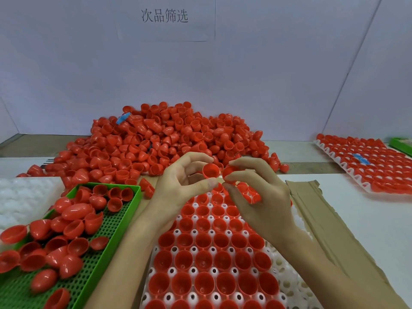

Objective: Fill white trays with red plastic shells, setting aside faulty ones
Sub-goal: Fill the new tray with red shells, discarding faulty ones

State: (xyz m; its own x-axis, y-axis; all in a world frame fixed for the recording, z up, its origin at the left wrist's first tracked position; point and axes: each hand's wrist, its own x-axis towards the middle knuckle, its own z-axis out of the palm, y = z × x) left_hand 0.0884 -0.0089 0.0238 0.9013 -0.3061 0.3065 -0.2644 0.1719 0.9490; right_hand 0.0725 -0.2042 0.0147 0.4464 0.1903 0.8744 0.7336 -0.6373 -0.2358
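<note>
Fingertips (206, 182) of the left hand (185, 188) pinched a red shell (210, 170) and the right hand (263, 197) pinched a second shell (229, 171) over the white tray (287, 284), mostly filled, with likely rejects (73, 212) in the green tray (136, 192), a full tray (330, 152) aside and a large pile (169, 134) left.

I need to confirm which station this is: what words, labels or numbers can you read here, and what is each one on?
"次品筛选": printed on the sheet of paper stuck to the back wall.
A line above it on the same sheet is cut off by the top edge of the picture: not readable.
No other text shows.
</note>
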